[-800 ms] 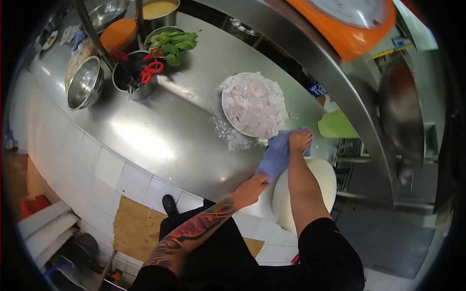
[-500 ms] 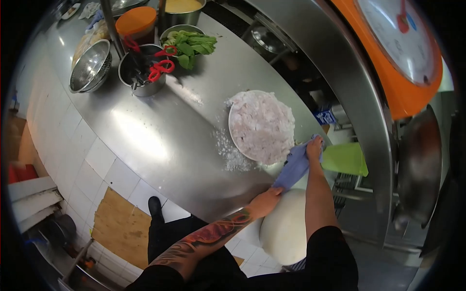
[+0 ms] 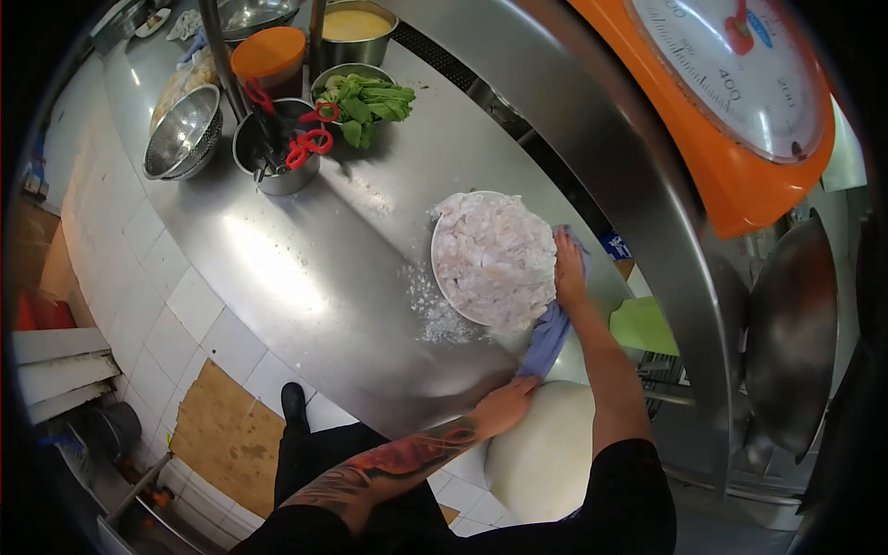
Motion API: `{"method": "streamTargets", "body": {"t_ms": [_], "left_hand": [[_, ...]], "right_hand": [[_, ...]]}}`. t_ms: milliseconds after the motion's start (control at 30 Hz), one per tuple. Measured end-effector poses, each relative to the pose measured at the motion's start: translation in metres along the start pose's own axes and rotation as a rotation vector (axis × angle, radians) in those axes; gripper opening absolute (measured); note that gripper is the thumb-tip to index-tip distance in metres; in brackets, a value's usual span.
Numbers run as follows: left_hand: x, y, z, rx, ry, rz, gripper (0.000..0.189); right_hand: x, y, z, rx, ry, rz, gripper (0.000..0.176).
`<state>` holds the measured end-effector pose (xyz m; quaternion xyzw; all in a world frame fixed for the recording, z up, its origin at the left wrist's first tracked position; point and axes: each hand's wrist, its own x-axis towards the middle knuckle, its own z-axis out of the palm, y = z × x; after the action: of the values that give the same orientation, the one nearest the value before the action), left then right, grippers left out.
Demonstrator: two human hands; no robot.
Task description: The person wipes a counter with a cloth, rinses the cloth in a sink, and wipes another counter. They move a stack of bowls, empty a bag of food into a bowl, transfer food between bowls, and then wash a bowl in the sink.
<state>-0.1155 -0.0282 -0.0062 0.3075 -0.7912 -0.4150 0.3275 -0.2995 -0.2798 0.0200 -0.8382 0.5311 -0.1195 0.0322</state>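
A round plate heaped with pale, flour-dusted pieces sits on the steel table. To its right, my right hand presses a blue-purple cloth on the tabletop, fingers wrapped on it and close to the plate's edge. My left hand has the cloth's near end at the table's front edge, with its fingers closed. White powder is scattered on the steel left of the plate. A large cream-coloured rounded container stands below the table edge, beside my left hand.
At the table's back left are strainers, a steel pot with red-handled scissors, an orange-lidded tub, a bowl of greens and a pot of yellow liquid. An orange scale hangs over the right; a green bin is below.
My right hand has moved away from me and left, toward the plate, pushing the cloth's far end along. My left hand has barely moved. The whole view has shifted slightly.
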Motion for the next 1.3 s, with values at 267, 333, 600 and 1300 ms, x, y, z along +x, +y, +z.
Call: {"method": "streamTargets", "body": {"t_ms": [267,333,600,1300], "left_hand": [[-0.025,-0.035,-0.085,-1.089,0.52,-0.535,0.041],[-0.008,-0.04,-0.123,-1.227,0.607,-0.557,0.044],[0.013,-0.04,-0.162,-1.345,0.601,-0.654,0.051],[0.096,-0.089,-0.187,-1.209,0.416,-0.638,0.037]], "right_hand": [[-0.022,-0.035,0.0,-0.096,-0.064,-0.055,0.067],[-0.021,-0.034,0.002,-0.131,-0.061,-0.048,0.068],[-0.028,-0.05,0.001,0.018,-0.035,0.048,0.065],[-0.063,-0.173,0.004,-0.083,-0.058,0.049,0.055]]}}
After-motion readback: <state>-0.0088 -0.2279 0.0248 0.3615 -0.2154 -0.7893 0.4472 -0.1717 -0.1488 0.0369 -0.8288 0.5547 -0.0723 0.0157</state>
